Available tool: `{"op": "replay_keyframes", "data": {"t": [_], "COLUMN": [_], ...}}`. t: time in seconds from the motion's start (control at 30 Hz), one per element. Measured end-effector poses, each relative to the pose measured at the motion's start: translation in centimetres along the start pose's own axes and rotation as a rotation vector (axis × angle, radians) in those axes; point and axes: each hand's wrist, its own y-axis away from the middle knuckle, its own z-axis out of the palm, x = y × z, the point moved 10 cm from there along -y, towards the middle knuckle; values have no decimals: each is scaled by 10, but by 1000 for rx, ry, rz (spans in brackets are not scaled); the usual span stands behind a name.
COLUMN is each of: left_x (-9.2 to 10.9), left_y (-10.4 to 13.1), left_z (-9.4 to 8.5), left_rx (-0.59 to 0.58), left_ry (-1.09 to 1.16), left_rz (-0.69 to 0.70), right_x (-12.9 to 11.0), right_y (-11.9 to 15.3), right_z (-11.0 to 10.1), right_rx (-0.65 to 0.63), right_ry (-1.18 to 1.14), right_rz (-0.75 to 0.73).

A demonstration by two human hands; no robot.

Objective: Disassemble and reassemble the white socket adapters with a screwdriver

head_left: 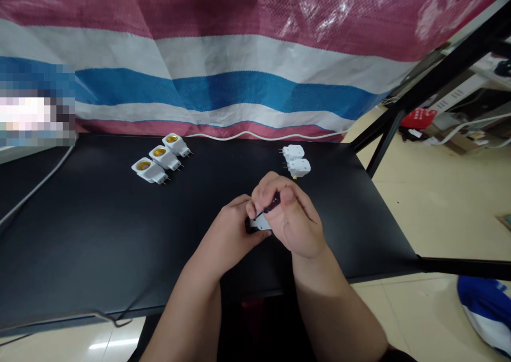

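Note:
Near the front middle of the black table, my left hand (229, 231) is closed around a white plug-in lamp holder (261, 224), whose flat back with small holes faces up. Most of it is hidden by my fingers. Closed in my right hand (293, 215) is a small screwdriver (272, 202) with a dark handle. Its thin shaft slants down to the left, and the tip meets the lamp holder's face near a hole. Just beyond my right hand, two more white lamp holders (299, 167) lie face down, pins pointing left.
Three lamp holders (150, 170) with brass-coloured sockets facing up stand in a slanting row at the back left. A white cable (245, 133) runs along the table's back edge, below a striped sheet (223, 90). Black metal frame bars (385, 133) rise at the right.

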Motion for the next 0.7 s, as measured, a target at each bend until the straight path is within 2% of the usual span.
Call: {"op": "replay_keyframes", "data": {"t": [0.1,0.2,0.3,0.4,0.6,0.7], "left_x": [4,5,5,1,6,9], "left_y": [0,-1,-1,-1,-1,-2], "left_z": [2,0,-1,0,5,6], "left_rx": [-18,-7,3,2,-24,-34], "left_ry": [15,9,2,-15,36,22], "left_rz": [32,36,33,15,60,46], "right_x": [5,3,1,2,0,0], "right_y": [1,3,3,2,4,7], "right_z": [2,2,-1,-5,4,8], "right_rx": [-18,-15,-3,53,63,25], "right_ry": [-52,-88,-37,44,-114,-99], "right_rz": [52,8,-35,-12,-31,-62]}}
